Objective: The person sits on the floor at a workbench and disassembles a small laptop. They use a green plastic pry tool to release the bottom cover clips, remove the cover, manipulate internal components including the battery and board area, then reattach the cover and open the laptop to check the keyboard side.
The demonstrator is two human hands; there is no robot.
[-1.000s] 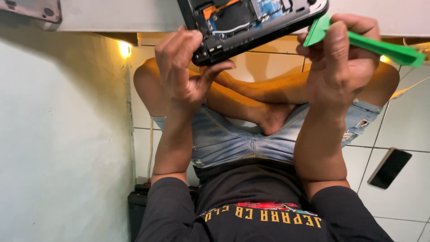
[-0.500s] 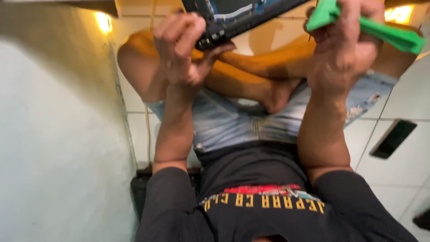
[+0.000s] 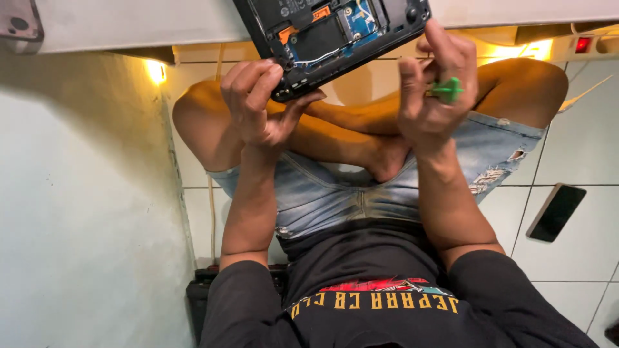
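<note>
Two bare hands worked at an opened laptop held up over the person's crossed legs, its black underside facing the camera with the cover off, so that a blue circuit board, orange tabs and a thin white cable showed inside. Its upper part ran out of the top edge of the view. Below it lay a white tiled floor, where a dark phone rested flat near the right knee, well apart from the hands. A pale wall filled the left side, with a small lamp glowing near its top. The left hand gripped the lower left corner of the laptop, its fingers curled over the edge and the thumb pressed up against the rim from beneath. The right hand sat just beside the lower right edge, index finger raised and touching the casing, the other fingers closed around a small green plastic pry tool whose end poked out between them
</note>
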